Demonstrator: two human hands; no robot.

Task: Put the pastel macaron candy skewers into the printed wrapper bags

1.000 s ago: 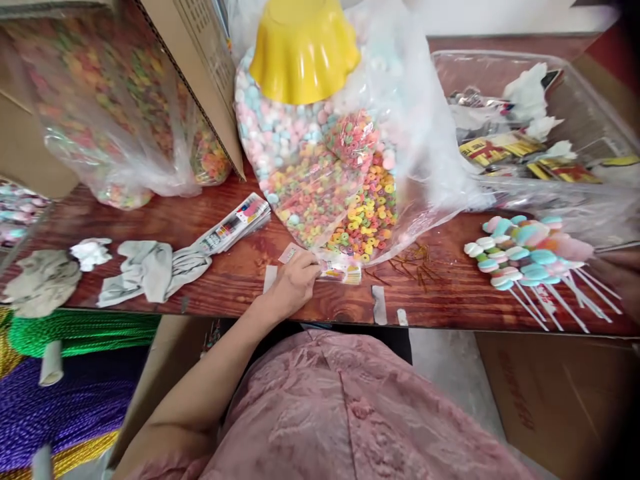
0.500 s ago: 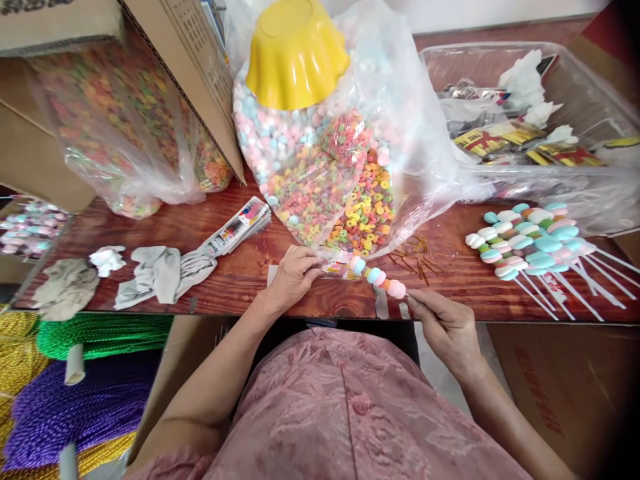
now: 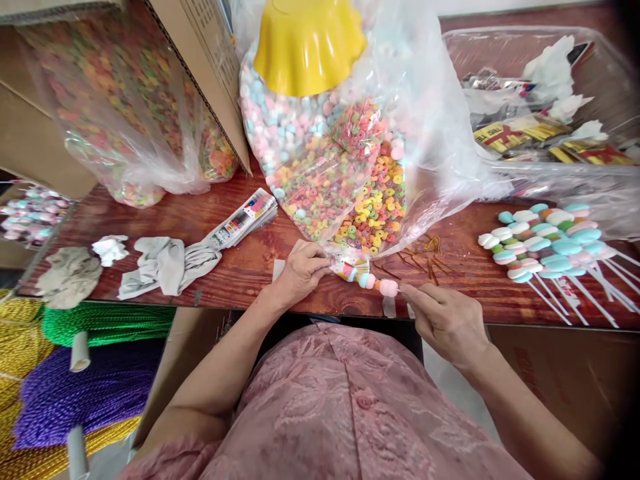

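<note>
My left hand (image 3: pixel 304 270) pinches the edge of a small clear printed bag (image 3: pixel 345 269) at the table's front edge. Thumb and fingers of my right hand (image 3: pixel 450 322) are closed on the stick end of a candy skewer (image 3: pixel 389 288). Pink, orange and blue pieces are threaded along it, and its far part lies within the bag's mouth. Just behind my hands, a big clear bag (image 3: pixel 320 190) holds ring candies and pastel marshmallow-like pieces. A pile of candy skewers (image 3: pixel 555 240) with white sticks lies to the right of my right hand.
A yellow fluted bowl (image 3: pixel 310 50) rests upside down on the big bag. Flat printed bags (image 3: pixel 245 219) and grey cloth (image 3: pixel 165 267) lie left. Gold twist ties (image 3: pixel 427 257) are scattered near my right hand. A clear plastic bin (image 3: pixel 540 163) stands back right, a cardboard box (image 3: pixel 220 87) back left.
The skewer has slid leftward into the small bag, so less of it shows outside. My right hand has come closer to the bag. The camera view has shifted slightly.
</note>
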